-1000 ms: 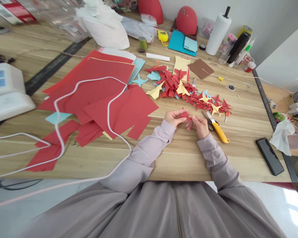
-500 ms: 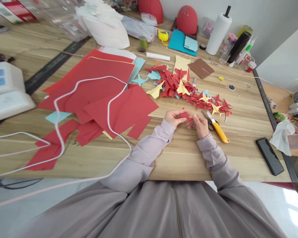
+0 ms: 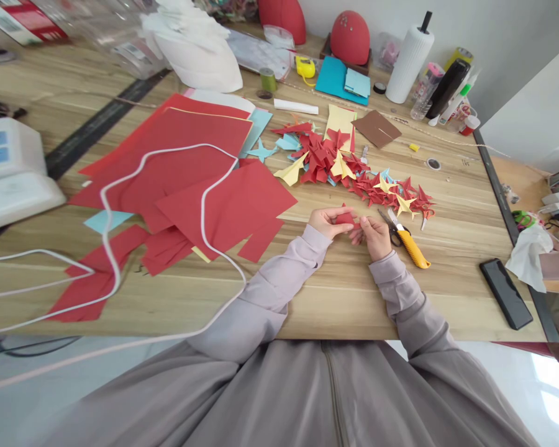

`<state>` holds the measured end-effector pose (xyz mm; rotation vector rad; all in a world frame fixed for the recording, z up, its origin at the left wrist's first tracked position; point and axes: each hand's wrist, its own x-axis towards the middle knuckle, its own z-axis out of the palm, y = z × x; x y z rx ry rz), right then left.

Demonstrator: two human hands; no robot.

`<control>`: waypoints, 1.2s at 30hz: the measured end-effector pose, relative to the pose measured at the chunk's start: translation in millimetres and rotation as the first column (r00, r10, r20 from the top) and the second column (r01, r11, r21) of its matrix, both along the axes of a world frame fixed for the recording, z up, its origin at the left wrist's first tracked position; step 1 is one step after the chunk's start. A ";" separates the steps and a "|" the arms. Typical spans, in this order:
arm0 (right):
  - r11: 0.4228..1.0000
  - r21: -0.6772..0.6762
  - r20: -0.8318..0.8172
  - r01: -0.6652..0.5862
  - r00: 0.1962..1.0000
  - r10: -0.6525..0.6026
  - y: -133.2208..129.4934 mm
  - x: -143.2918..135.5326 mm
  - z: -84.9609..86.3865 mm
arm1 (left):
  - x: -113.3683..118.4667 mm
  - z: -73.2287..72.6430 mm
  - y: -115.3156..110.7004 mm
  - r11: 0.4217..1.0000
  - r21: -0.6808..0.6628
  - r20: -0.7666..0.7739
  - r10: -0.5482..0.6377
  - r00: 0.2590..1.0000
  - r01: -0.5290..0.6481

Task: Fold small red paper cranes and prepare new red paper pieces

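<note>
Between my two hands is a small folded piece of red paper (image 3: pixel 345 218). My left hand (image 3: pixel 328 222) pinches its left side, and the fingers of my right hand (image 3: pixel 373 236) are closed on its right end. Just beyond my hands lies a heap of folded red, yellow and blue paper shapes (image 3: pixel 320 156). A yellow utility knife (image 3: pixel 412 246) lies right of my right hand, partly over black-handled scissors (image 3: pixel 394 233). Large red paper sheets (image 3: pixel 233 205) are spread to the left of my left hand.
A white cable (image 3: pixel 204 217) loops across the sheets. On the right lies a black phone (image 3: pixel 505 294). A yellow tape measure (image 3: pixel 305 66), blue paper (image 3: pixel 331 77) and a white bottle (image 3: pixel 410 64) stand or lie at the back. Part of another person's arm shows at the right edge.
Both hands stay in nearly the same place. My right fingers have shifted slightly left along the red paper, closer to my left hand.
</note>
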<state>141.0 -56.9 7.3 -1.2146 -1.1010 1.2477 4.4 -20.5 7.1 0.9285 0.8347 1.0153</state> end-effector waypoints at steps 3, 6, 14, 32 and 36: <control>1.000 -0.020 -0.022 -0.008 1.000 0.008 -0.3 -0.3 2.1 | -0.5 0.5 0.2 1.000 -0.006 0.010 -0.002 1.000 0.002; 0.999 -0.030 -0.024 0.013 1.000 -0.014 -0.2 -0.7 2.5 | -0.8 0.5 0.6 0.999 -0.031 0.037 -0.011 0.999 0.012; 0.996 -0.026 0.000 0.084 0.996 -0.084 0.9 -0.6 2.0 | -0.5 -0.2 0.7 0.997 -0.062 0.116 -0.033 0.993 0.041; 0.984 -0.022 -0.064 0.175 0.982 -0.176 3.0 0.7 -1.4 | -2.2 -2.6 3.8 0.999 -0.029 0.100 0.025 0.995 -0.022; 0.994 -0.001 -0.002 0.109 0.994 -0.109 1.0 -1.1 0.4 | -0.9 -3.6 3.0 0.998 0.060 0.019 0.028 0.999 -0.029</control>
